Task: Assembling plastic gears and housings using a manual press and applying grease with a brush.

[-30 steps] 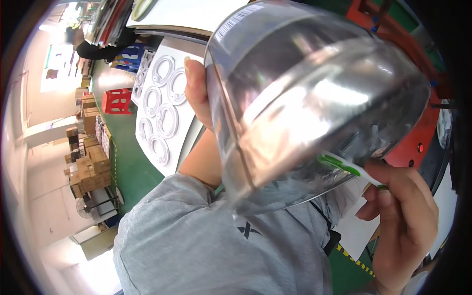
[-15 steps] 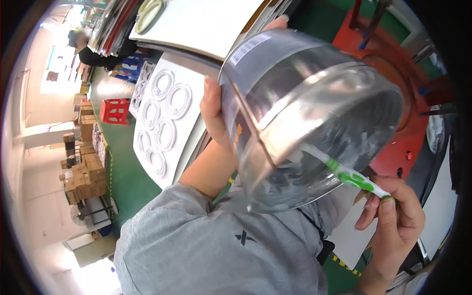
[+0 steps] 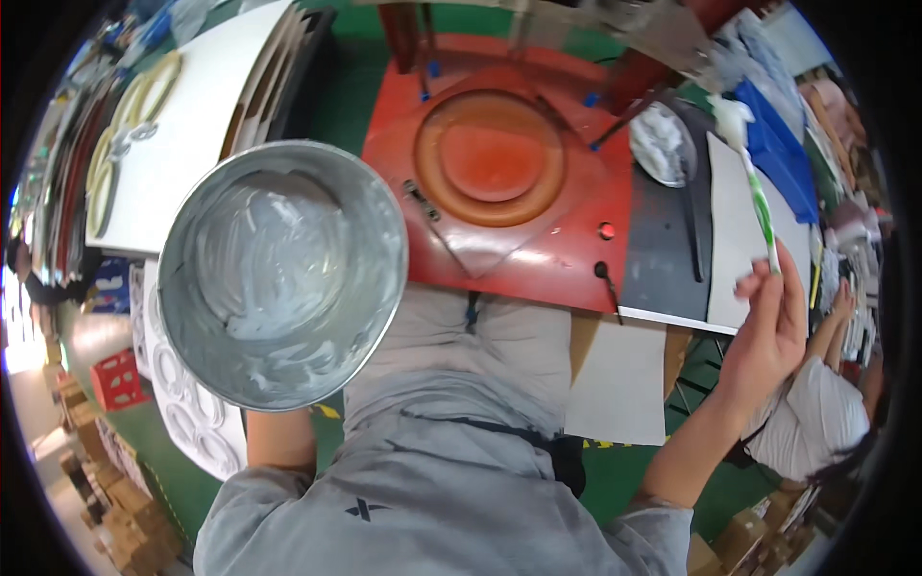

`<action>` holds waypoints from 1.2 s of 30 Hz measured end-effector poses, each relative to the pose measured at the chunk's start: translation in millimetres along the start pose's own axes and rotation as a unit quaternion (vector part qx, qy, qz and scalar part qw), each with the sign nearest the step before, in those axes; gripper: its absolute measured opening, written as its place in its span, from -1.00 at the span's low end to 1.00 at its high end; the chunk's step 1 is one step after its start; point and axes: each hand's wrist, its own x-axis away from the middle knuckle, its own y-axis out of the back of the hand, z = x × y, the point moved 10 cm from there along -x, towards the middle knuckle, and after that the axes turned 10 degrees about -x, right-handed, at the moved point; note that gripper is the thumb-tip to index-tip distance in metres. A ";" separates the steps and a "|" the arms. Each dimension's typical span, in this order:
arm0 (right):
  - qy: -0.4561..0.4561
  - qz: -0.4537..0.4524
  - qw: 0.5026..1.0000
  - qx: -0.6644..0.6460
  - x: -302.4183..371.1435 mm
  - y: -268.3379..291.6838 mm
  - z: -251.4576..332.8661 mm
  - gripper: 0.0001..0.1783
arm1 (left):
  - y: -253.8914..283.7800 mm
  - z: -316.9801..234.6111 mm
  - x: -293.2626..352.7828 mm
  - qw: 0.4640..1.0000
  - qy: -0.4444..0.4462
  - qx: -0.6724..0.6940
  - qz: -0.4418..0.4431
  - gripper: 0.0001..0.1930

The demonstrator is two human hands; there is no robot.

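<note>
A round metal pot [image 3: 375, 288], its inside smeared with white paste, is held up at the left with its opening toward me. My left forearm [image 3: 280, 444] runs up behind it; the pot hides that hand's fingers. Over the right end of the table, my right hand [image 3: 776, 312] grips a green-and-white toothbrush [image 3: 759, 206] by its lower end. White paste is heaped on the brush's upper end. Beyond the toothbrush, a bowl of white paste [image 3: 661, 144] sits on a dark surface, with a black handle [image 3: 693, 235] beside it.
Before me stands a red machine [image 3: 576, 254] with a round orange disc [image 3: 501, 158]. White rings [image 3: 206, 408] lie on a board at the left, below a white table [image 3: 206, 86]. A blue tray [image 3: 773, 144] and another person [image 3: 816, 418] are at the right.
The pot has moved left and turned its opening toward me. My right hand has drawn the toothbrush out of the pot, up and to the right. My view has swung toward the red machine.
</note>
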 end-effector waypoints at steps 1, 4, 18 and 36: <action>0.022 -0.046 0.995 0.089 -5.1 9.4 -2.0 -0.65 | 1.4 6.1 -7.1 1.000 0.011 -0.006 0.013 0.02; 0.123 -0.011 0.969 0.213 -29.3 -1.7 -27.5 -0.69 | -4.4 12.5 -15.0 0.999 0.010 -0.032 0.041 0.02; 0.262 0.078 0.864 0.423 -52.9 -38.8 -72.9 -0.48 | 14.8 -10.6 -18.8 0.980 -0.077 -0.151 0.108 0.01; 0.341 0.031 0.822 0.455 -36.6 -35.7 -41.9 -0.46 | 41.5 -44.2 -24.6 0.940 -0.206 -0.245 0.121 -0.08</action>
